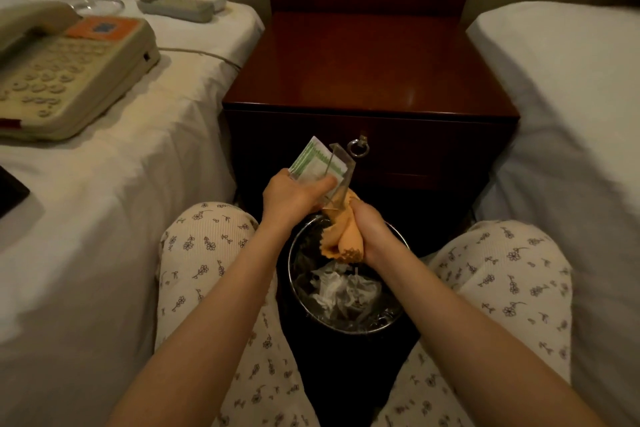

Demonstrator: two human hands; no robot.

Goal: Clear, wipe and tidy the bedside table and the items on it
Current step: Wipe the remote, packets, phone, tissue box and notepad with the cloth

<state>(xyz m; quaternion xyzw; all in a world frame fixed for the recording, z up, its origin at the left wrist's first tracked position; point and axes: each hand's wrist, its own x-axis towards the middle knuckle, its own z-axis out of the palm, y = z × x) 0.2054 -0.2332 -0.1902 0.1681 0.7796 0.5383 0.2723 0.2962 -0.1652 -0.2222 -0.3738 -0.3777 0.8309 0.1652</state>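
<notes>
The dark wooden bedside table (370,59) stands between two beds with nothing on its top. In front of its drawer my left hand (291,199) grips a clear acrylic card stand (341,166) holding a green-and-white card (313,159). My right hand (372,232) is closed on a bunched orange cloth (343,236), pressed against the lower end of the stand. Both hands hover over a round metal waste bin (346,277).
The bin holds crumpled tissue (332,288). On the left bed lie a beige telephone (65,73), a glass ashtray (100,5), two remote controls (183,5) and a dark flat object (10,191). The drawer has a ring pull (358,147). My knees flank the bin.
</notes>
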